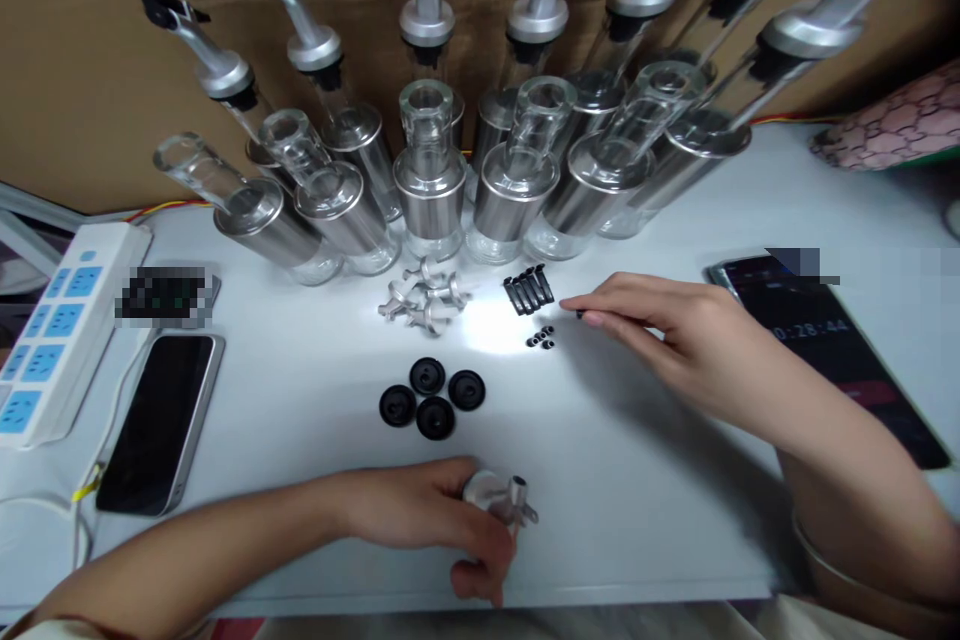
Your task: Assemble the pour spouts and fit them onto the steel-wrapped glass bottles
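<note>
My left hand [450, 525] is closed around a silver metal spout [499, 495] near the table's front edge. My right hand [645, 320] pinches a small black piece [580, 313] just right of a row of black levers [529, 291]. Below those levers lie several tiny black rings [541, 337]. A pile of silver spout parts [424, 297] sits left of the levers. Several round black discs [435, 417] rest on the table between the pile and my left hand.
Open-necked glass bottles with metal sleeves [430, 190] stand in a row, with spouted bottles behind. At left are a power strip [52, 320], a phone [161, 425] and cables. Under my right forearm lies a phone with a timer [825, 350]. A pink patterned item [900, 120] is at back right.
</note>
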{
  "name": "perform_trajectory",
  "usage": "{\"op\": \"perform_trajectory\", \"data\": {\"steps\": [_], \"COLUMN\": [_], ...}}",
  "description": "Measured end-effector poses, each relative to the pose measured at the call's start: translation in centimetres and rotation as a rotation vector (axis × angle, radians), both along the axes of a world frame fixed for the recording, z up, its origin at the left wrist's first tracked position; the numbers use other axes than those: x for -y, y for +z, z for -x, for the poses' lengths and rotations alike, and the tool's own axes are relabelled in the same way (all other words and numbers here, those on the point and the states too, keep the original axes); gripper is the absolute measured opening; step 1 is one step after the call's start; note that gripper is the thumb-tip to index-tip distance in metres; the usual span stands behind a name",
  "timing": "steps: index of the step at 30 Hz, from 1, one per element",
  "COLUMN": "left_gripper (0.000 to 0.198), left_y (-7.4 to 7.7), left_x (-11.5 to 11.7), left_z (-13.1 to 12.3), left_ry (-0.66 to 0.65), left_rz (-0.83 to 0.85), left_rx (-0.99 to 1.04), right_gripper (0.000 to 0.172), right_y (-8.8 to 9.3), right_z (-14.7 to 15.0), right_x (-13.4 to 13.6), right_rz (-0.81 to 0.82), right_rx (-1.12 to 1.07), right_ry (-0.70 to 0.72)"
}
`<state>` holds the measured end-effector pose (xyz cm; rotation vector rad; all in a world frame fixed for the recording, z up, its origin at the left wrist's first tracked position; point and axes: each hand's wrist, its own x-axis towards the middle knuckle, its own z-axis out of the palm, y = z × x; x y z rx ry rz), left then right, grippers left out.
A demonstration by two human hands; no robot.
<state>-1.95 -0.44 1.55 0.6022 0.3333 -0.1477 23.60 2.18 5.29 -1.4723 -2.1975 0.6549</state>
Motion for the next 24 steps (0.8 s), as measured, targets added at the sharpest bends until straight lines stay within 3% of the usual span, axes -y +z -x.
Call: {"op": "perform_trajectory", "data": {"steps": [9,17,24], "left_gripper": [0.057,0.057,0.056], "left_y": [0.5,0.4,0.3], "left_x": [-0.3,-0.3,-0.1], "left_z": [-0.4,-0.5,-0.2], "left_ry": [-0.001,-0.001,0.007], "left_rz": [-0.026,-0.029,-0.050], "left_rx": [-0.012,-0.025,-0.046], "right_gripper": [0.010,0.021,0.027], "right_y": [-1.3,-2.3,-1.9], "right_z": [0.6,1.0,1.2], "right_x": [0.1,0.2,0.2], "right_rz": [0.135,0.104,0.093], "right_rx": [0.149,0.153,0.151], "right_ry": [-0.052,-0.011,0.039]}}
